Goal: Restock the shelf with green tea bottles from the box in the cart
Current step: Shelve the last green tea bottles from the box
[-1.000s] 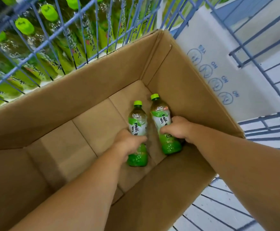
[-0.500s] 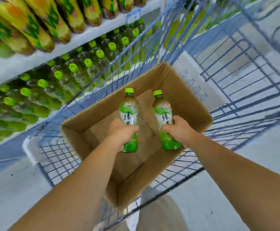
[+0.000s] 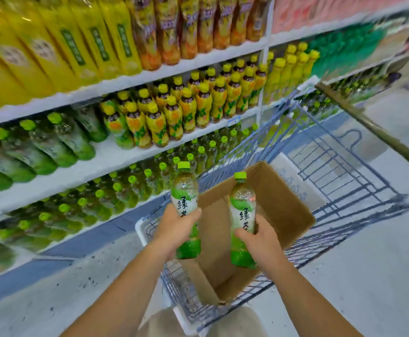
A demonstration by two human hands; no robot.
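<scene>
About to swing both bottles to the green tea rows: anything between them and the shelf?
Only the cart's wire side, running between the box and the shelf. The left hand grips the left bottle and the right hand the right bottle, both above the box, seemingly higher than that wire, so the way looks open.

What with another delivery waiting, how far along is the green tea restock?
Green-capped rows already line the lower shelf. In hand: the left hand grips the left bottle, the right hand the right bottle, above the box. Left: shelve both; no others show in the box.
</scene>
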